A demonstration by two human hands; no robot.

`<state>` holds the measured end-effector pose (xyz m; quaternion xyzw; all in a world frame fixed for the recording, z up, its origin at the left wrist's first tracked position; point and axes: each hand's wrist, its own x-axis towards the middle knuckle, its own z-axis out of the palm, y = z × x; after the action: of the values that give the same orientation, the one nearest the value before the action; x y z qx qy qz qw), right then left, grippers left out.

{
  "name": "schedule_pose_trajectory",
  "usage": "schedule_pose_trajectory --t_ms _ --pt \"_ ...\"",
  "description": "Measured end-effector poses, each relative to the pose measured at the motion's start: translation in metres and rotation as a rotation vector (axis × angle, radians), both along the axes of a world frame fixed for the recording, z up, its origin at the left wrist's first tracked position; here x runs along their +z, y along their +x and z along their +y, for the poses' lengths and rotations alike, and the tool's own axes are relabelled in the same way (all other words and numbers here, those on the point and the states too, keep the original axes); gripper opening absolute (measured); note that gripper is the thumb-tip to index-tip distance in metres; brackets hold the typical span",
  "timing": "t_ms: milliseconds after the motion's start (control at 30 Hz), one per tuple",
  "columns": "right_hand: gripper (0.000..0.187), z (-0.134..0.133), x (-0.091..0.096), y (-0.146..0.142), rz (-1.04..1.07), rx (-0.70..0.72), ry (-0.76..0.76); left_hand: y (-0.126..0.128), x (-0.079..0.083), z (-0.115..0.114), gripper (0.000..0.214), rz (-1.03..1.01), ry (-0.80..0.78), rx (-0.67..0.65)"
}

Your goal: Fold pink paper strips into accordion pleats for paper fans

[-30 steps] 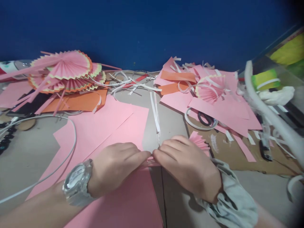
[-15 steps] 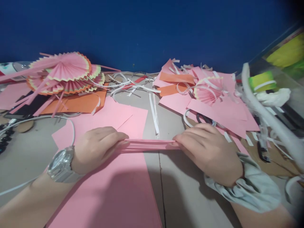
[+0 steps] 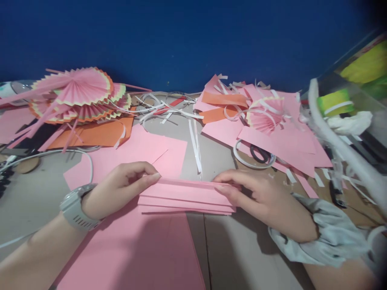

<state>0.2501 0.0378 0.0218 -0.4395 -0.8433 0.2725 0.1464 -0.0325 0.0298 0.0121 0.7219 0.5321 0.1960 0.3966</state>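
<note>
Between my hands is a pleated strip of pink paper (image 3: 187, 197), its accordion folds spread a little toward me. My left hand (image 3: 122, 187), with a watch (image 3: 77, 207) on the wrist, pinches its left end between thumb and fingers. At the right end, my right hand (image 3: 254, 197) grips the strip the same way; a pale green scrunchie (image 3: 329, 233) circles that wrist. Under the strip and nearer to me lies a large pink sheet or stack of sheets (image 3: 136, 253). Beyond my left hand rest more pink paper pieces (image 3: 145, 147).
Pink, orange and yellow paper rosettes (image 3: 81, 90) are piled at the back left. Pink and orange scraps (image 3: 281, 141) heap at the back right, beside a black ring (image 3: 260, 154). White paper strips (image 3: 195, 149) lie between. A blue panel (image 3: 181, 44) stands behind.
The folded paper has tipped and opened from a narrow stack, so its pleats now show wider toward me. Both hands have turned slightly and still hold its ends.
</note>
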Motion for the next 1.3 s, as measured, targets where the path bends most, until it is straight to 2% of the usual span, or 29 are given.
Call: schedule_pose_trajectory --t_ms 100,200,300,400,467,533,600,700,800,867,900,1033,1167,1300 --pt "0.012 0.0 0.001 0.002 0.099 -0.066 -0.136 0.002 -0.003 0.0 0.022 -0.065 0.003 0.076" --pt "0.008 0.0 -0.001 0.003 0.21 -0.132 -0.171 0.003 -0.008 0.001 0.024 -0.081 0.023 0.155" --pt "0.008 0.001 -0.003 0.003 0.272 -0.189 -0.196 0.002 -0.007 0.002 0.023 -0.079 0.047 0.135" --pt "0.011 0.001 -0.003 0.002 0.272 -0.201 -0.242 0.002 0.004 0.001 0.018 -0.084 -0.006 -0.077" --pt "0.012 0.0 -0.003 -0.001 0.258 -0.168 -0.332 0.007 0.013 -0.002 0.017 -0.093 -0.122 -0.288" --pt "0.014 -0.002 -0.002 -0.005 0.259 -0.134 -0.465 0.015 0.019 -0.008 0.018 -0.084 -0.265 -0.44" --pt "0.018 -0.004 -0.002 -0.01 0.281 -0.125 -0.593 0.026 0.02 -0.015 0.021 -0.042 -0.308 -0.49" --pt "0.033 -0.006 -0.004 -0.012 0.423 -0.152 -0.712 0.04 0.013 -0.024 0.03 -0.04 -0.314 -0.414" --pt "0.064 -0.005 -0.005 -0.009 0.663 -0.081 -0.772 0.046 0.006 -0.028 0.03 -0.111 -0.335 -0.248" --pt "0.077 -0.004 -0.006 -0.006 0.694 0.008 -0.758 0.045 0.004 -0.029 0.029 -0.165 -0.321 -0.143" --pt "0.077 -0.004 -0.006 -0.006 0.657 0.022 -0.708 0.044 0.004 -0.029 0.028 -0.181 -0.314 -0.113" --pt "0.058 -0.008 -0.009 -0.012 0.512 -0.075 -0.397 0.043 0.007 -0.032 0.026 -0.186 -0.315 -0.091" --pt "0.045 -0.013 -0.012 -0.019 0.56 -0.119 -0.401 0.047 0.012 -0.033 0.029 -0.163 -0.28 -0.13" --pt "0.046 -0.015 -0.013 -0.022 0.621 -0.158 -0.431 0.055 0.019 -0.034 0.032 -0.068 -0.225 -0.138"
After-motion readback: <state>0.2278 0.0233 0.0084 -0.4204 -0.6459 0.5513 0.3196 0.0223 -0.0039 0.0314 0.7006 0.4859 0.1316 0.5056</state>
